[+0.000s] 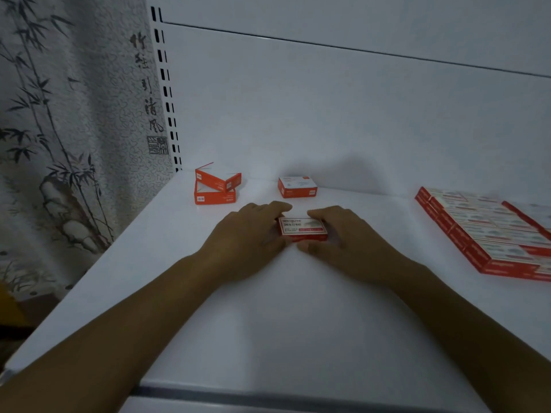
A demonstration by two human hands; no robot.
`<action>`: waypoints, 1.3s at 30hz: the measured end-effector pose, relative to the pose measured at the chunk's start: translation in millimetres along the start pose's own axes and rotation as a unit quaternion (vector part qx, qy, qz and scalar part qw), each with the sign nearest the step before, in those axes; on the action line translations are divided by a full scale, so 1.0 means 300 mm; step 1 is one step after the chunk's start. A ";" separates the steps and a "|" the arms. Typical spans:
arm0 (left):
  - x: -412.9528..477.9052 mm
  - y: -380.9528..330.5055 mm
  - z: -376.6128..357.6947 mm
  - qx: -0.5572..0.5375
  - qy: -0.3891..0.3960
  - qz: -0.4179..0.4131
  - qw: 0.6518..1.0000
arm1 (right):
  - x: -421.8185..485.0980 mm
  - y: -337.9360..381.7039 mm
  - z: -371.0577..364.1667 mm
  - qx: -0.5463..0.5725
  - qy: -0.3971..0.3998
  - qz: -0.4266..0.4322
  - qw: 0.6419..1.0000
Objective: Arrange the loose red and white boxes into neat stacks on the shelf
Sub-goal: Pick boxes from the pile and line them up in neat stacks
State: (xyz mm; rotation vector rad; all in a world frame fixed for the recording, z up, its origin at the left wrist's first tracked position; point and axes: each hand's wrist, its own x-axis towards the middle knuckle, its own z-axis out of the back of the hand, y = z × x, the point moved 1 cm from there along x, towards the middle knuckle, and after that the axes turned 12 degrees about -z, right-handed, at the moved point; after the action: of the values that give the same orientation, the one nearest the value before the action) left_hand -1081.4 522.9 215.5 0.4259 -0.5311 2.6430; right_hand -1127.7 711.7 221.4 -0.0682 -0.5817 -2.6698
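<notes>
on my feed both hands meet at the centre of the frame around one red and white box (301, 228), which lies flat on the white shelf (268, 323). the left hand (247, 234) grips its left end, fingers curled over the far corner. the right hand (348, 236) grips the right end, fingers on the far edge and thumb against the near edge. just above them sits a closed box (296, 187), close to the back panel (328, 114). left of it are two open boxes (214, 187), the upper one tilted across the lower. at the right edge of the frame lies a flat block of boxes (483, 234) packed in rows. a bamboo curtain (59, 114) fills the upper left.
</notes>
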 end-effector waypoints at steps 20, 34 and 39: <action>-0.005 -0.009 0.028 -0.093 -0.117 0.001 0.989 | -0.014 0.041 0.008 0.182 -0.088 0.011 0.979; 0.101 -0.195 0.053 -0.176 -0.138 -0.090 0.970 | -0.109 -0.067 0.244 0.178 -0.106 0.055 0.977; 0.202 -0.380 -0.028 -0.200 -0.153 -0.117 0.961 | -0.198 -0.224 0.340 0.191 -0.162 0.038 0.967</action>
State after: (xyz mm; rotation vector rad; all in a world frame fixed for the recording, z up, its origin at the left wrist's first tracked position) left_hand -1084.9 642.5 264.4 0.7214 -1.0192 2.1807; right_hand -1103.8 831.7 280.4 -0.4122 -1.1616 -2.4379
